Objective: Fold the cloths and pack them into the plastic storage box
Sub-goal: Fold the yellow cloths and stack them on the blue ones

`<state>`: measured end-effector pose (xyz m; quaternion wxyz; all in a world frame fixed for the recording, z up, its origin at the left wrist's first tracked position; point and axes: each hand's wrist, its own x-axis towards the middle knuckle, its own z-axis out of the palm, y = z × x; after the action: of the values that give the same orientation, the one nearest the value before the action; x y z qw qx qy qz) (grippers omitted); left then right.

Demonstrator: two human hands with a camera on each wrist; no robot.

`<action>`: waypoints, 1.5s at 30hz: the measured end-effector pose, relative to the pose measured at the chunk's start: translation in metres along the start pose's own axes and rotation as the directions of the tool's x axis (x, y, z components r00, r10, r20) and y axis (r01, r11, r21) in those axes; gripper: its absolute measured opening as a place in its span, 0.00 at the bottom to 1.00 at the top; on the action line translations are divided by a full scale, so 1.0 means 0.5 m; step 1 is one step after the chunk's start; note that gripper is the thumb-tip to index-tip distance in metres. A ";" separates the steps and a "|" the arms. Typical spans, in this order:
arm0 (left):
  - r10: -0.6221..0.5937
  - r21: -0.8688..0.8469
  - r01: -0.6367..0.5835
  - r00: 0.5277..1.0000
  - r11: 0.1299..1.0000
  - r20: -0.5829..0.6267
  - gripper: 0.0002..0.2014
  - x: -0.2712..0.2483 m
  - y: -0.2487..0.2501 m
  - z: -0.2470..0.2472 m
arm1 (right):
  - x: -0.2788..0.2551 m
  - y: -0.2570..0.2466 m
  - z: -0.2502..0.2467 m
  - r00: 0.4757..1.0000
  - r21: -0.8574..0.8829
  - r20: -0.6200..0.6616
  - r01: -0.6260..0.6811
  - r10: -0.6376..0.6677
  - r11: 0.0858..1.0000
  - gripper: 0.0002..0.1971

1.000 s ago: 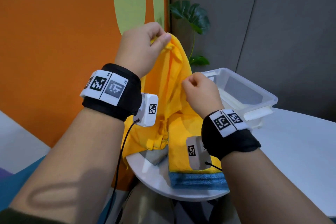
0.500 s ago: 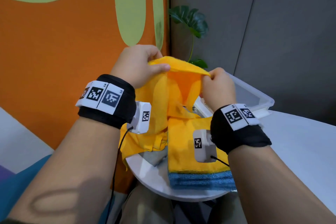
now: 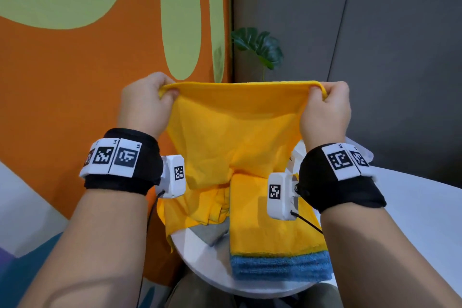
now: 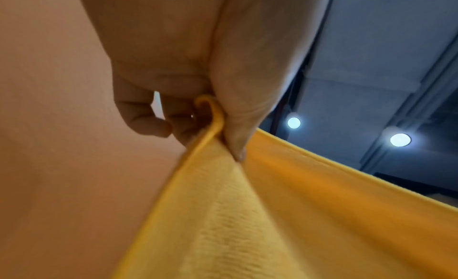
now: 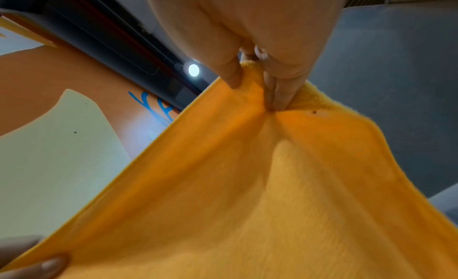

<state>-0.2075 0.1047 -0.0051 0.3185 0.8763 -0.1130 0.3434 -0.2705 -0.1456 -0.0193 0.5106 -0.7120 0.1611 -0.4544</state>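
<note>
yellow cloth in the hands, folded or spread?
Spread. The yellow microfibre cloth hangs in one layer, its top edge taut between the left hand and right hand, which pinch its corners.

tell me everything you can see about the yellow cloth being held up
The yellow cloth is a soft, fuzzy square-looking towel with a stitched hem. It hangs spread out in the air, its top edge pulled taut between the left hand and the right hand, each pinching a top corner. Its lower part narrows and drapes down onto more yellow fabric on the white table.
</note>
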 end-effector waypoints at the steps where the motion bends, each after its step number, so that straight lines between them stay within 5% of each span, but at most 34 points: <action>1: -0.016 -0.015 0.015 0.999 1.000 -0.043 0.05 0.004 -0.003 -0.004 | 0.001 -0.005 -0.003 0.999 0.016 -0.024 0.032 -0.032 0.999 0.02; 5: -0.057 -0.135 0.030 0.977 0.990 -0.203 0.08 0.014 -0.002 -0.020 | 0.000 -0.032 -0.005 0.967 0.069 -0.126 0.230 -0.220 0.971 0.03; 11: -0.072 -0.329 -0.086 0.895 0.940 -0.440 0.09 0.022 0.034 -0.055 | -0.008 -0.087 -0.015 0.846 0.088 -0.267 0.498 -0.462 0.862 0.04; 16: -0.095 -0.353 -0.125 0.833 0.927 -0.544 0.09 0.034 0.047 -0.078 | -0.005 -0.107 -0.022 0.782 0.072 -0.302 0.590 -0.546 0.804 0.04; 22: -0.206 -0.319 0.088 0.912 0.944 -0.356 0.03 0.017 -0.001 -0.030 | 0.003 -0.034 -0.006 0.898 -0.048 -0.191 0.395 -0.397 0.917 0.07; 28: -0.309 -0.194 0.273 0.932 0.942 -0.188 0.13 -0.018 -0.063 0.046 | 0.001 0.053 -0.001 0.998 -0.257 -0.024 0.051 -0.060 0.965 0.13; 31: -0.343 -0.156 0.322 0.930 0.934 -0.134 0.13 -0.026 -0.082 0.068 | 0.000 0.073 -0.001 0.998 -0.366 0.036 -0.030 0.047 0.930 0.15; 38: -0.419 -0.137 0.410 0.907 0.902 -0.040 0.08 -0.044 -0.093 0.094 | -0.003 0.117 0.012 0.962 -0.724 0.116 -0.088 0.247 0.684 0.18; 45: -0.349 -0.150 0.365 0.929 0.919 0.123 0.13 -0.088 -0.058 0.130 | -0.010 0.127 0.028 0.893 -0.695 0.325 0.001 0.313 0.719 0.13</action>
<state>-0.1937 0.0851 -0.0852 0.4437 0.8669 0.0053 0.2272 -0.2472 -0.1610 -0.0779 0.2750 -0.9120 0.2627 -0.1540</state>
